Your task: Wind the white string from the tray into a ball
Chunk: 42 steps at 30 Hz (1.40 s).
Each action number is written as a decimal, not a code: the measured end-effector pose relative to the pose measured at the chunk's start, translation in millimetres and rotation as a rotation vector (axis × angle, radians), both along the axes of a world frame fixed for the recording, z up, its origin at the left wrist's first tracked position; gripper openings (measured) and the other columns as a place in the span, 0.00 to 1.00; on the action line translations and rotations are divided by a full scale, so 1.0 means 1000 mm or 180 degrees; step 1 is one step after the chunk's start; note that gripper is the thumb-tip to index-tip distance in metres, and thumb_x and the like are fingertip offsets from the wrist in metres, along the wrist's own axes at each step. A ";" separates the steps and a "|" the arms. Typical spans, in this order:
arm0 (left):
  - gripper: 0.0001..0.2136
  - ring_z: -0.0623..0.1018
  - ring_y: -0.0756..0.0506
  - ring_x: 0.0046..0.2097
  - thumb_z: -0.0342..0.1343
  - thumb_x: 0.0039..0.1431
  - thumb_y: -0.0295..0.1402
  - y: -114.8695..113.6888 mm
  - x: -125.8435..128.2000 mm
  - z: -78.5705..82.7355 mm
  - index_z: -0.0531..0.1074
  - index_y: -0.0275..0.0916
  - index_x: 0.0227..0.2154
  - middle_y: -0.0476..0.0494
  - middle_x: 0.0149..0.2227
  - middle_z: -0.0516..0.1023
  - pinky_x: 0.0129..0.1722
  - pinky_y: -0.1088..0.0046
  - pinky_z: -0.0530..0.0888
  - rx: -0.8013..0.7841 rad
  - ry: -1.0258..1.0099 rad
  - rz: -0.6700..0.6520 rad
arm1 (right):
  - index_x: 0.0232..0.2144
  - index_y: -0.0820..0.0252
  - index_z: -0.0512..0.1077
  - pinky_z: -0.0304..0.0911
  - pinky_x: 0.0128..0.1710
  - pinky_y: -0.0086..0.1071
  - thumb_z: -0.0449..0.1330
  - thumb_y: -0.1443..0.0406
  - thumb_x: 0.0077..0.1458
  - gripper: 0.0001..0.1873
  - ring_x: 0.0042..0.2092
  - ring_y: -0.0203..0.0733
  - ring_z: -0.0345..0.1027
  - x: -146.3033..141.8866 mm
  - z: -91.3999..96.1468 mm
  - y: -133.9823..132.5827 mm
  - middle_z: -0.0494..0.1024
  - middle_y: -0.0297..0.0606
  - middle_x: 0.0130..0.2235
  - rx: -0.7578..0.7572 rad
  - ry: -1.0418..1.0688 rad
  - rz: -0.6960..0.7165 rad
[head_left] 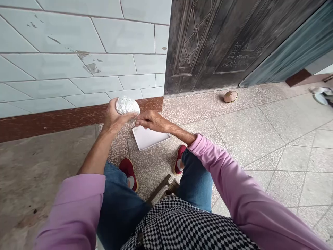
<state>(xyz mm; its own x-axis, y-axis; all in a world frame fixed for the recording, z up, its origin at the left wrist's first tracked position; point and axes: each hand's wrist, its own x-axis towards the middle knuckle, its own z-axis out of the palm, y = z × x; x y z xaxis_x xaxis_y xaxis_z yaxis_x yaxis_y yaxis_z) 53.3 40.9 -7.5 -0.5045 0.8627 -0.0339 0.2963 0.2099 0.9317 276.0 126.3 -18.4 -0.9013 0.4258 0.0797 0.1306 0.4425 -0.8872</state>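
Note:
My left hand (pixel 113 117) is wrapped round a white ball of string (pixel 127 105), held up in front of the wall. The ball's strands lie wound over one another, and my thumb presses along its lower side. Close beside it on the right, my right hand (pixel 153 121) is closed in a pinch with its fingertips toward the ball. Whatever is between those fingertips is too small to make out. Below both hands a shallow white tray (pixel 149 139) lies on the floor; my right hand covers part of its far edge.
A light tiled wall (pixel 119 38) with a brown skirting (pixel 153 104) stands ahead. Right of it is a dark carved door (pixel 197 45), with a round pinkish object (pixel 230 97) on the floor before it. My red shoes (pixel 128 172) flank the tray. A wooden stool part (pixel 162 189) shows between my legs.

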 end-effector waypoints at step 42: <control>0.44 0.92 0.27 0.56 0.93 0.40 0.33 -0.025 0.015 -0.001 0.89 0.46 0.65 0.33 0.59 0.91 0.44 0.62 0.94 0.0095 -0.1628 -0.1635 | 0.33 0.56 0.70 0.55 0.30 0.30 0.74 0.63 0.89 0.28 0.28 0.32 0.55 -0.009 0.004 0.027 0.64 0.23 0.25 -0.1253 0.0498 -0.1544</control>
